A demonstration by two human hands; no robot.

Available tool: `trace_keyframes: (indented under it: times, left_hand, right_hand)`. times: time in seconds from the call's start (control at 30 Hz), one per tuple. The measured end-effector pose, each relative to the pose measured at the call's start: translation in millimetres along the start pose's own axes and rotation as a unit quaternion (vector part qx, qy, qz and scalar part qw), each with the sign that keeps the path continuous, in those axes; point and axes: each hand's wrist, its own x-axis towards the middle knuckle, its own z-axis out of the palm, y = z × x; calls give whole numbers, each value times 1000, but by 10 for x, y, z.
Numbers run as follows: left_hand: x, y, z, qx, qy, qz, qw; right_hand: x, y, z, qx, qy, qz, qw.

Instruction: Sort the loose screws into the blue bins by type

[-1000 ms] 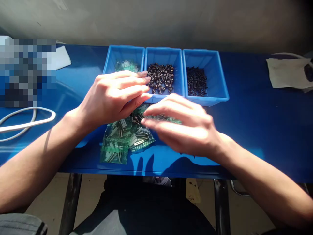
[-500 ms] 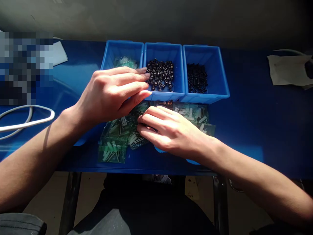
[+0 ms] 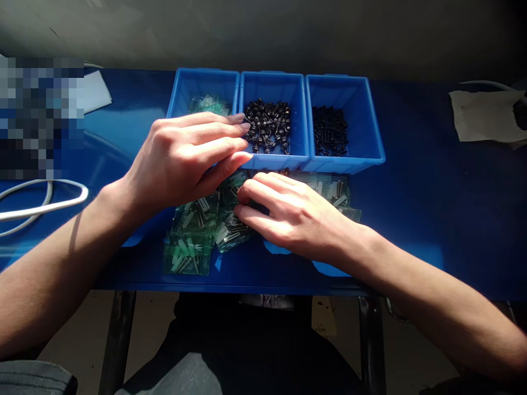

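Three blue bins stand side by side: the left bin [image 3: 175, 90] has small clear-green packets, the middle bin [image 3: 274, 160] black bolts with washers, the right bin [image 3: 364, 109] dark screws. My left hand [image 3: 191, 151] lies over the front of the left bin, fingers stretched toward the middle bin, holding nothing visible. My right hand [image 3: 288, 214] is just in front of the middle bin, over several green plastic bags [image 3: 187, 255] of white plugs and screws. Its fingers are bent together, and what is between their tips is hidden.
A white cable [image 3: 61, 206] loops at the left, with a white sheet [image 3: 96, 92] behind it. A beige cloth or paper [image 3: 483, 115] lies at the far right. The blue table [image 3: 247, 282] ends at a front edge above my legs.
My right hand has shifted slightly right and up over the bags, and its fingers have moved a little. My left hand stays over the left bin.
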Motion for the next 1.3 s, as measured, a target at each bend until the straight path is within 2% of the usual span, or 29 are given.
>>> trace_keyframes:
  times: [0.1,0.23,0.37,0.43,0.5,0.57,0.63,0.7,0.8,0.97,1.03,1.17,1.3]
  left_hand:
    - [-1,-5,4,5,5,-1,1000]
    - [24,11,-4,-34,-3,-22,999]
    - [45,32,-19,-60,-39,-71,995]
    - [42,29,-18,-42,-34,-59,997]
    - [29,19,-11,-26,-11,-29,999]
    - [14,9,-2,-14,6,-7,1000]
    - [4,4,2,-5,2,-6,1000]
    - [1,5,2,-4,-10,-15,1000]
    - [8,13,-3,-16,-13,-30,999]
    - [23,18,-8,-17,-15,-34,999]
    - [23,18,-6,-11,-17,-35,999]
    - [15,13,3,-26,-9,-42,999]
    - [20,9,3,-61,-2,-47,997]
  right_hand:
    - [-30,11,-70,73,33,38,996]
    - [-54,77,-221,232,94,153,956]
    - [-64,170,-274,236,202,258,915]
    - [-70,188,-261,191,226,266,917]
    - [-72,178,-238,126,200,205,950]
    - [-73,145,-206,80,155,100,980]
    - [-77,103,-162,66,87,5,994]
    - [-86,67,-114,60,10,-38,997]
    - [-97,32,-64,89,-62,-34,993]
    - [-95,24,-94,69,-44,-7,997]
    - [-105,44,-138,65,-61,-12,996]
    - [-152,121,-234,112,-98,-21,989]
    - [-189,183,-259,153,-89,-26,984]
